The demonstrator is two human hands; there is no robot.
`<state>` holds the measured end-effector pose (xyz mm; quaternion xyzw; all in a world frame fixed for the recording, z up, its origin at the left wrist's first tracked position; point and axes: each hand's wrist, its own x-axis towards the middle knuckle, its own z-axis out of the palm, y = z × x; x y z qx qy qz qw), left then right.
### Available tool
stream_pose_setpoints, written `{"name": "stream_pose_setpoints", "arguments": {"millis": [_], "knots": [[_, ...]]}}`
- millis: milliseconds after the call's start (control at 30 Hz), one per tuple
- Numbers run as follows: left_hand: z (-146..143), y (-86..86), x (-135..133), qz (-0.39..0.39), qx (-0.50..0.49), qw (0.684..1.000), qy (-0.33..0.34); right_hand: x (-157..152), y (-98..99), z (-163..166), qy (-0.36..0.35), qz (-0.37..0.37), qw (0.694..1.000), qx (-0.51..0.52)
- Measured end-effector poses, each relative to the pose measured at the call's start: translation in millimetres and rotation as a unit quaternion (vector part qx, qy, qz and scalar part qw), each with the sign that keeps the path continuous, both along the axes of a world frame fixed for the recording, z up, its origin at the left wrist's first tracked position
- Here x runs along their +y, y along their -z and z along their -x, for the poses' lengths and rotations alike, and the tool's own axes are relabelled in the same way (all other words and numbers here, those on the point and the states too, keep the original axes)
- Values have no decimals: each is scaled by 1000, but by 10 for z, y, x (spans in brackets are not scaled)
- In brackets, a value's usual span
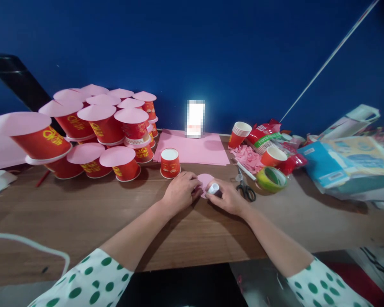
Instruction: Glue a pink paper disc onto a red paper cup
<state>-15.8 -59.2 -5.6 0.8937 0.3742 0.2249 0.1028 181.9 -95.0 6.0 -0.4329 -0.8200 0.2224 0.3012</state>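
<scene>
A pink paper disc [206, 179] lies on the wooden table in front of me. My left hand [181, 190] has its fingers bent over the disc's left edge, holding it. In my right hand [229, 197] is a glue stick [214, 189] with a white end and a dark body, right over the disc's right side. Behind my left hand an upside-down red paper cup [170, 163] stands with its white base up. Pink sheets [192, 151] lie flat behind the disc. Black-handled scissors [247, 192] rest just right of my right hand.
Stacked red cups [107, 131] topped with pink paper cones fill the left. A bright phone-like screen [195, 119] stands by the blue wall. To the right are pink scraps [248, 158], nested cups [240, 134], a tape roll [271, 179] and a blue-and-yellow package [348, 164].
</scene>
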Motion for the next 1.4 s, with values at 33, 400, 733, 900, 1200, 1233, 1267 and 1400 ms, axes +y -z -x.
{"name": "stream_pose_setpoints", "arguments": {"millis": [33, 400, 733, 900, 1200, 1233, 1267, 1400], "knots": [[2, -1, 0, 2, 1, 1000, 0, 1, 1, -5, 4, 4, 1000, -6], [-1, -3, -1, -3, -3, 1000, -3, 5, 28, -28, 104, 9, 989, 107], [-2, -1, -6, -2, -6, 1000, -3, 17, -24, 13, 37, 39, 998, 36], [1, 0, 4, -1, -3, 1000, -3, 1, -53, 1, 34, 51, 996, 71], [-1, 1, 0, -1, -8, 1000, -1, 3, -33, 2, 1, 65, 997, 51], [-1, -3, -1, 0, -7, 1000, -1, 4, -35, -9, 5, 74, 996, 58], [-2, -7, -2, 0, -5, 1000, -1, 6, -34, -19, 15, 78, 994, 70], [-4, -8, -5, -2, -1, 1000, -4, 8, -28, -12, 58, 43, 993, 97]]}}
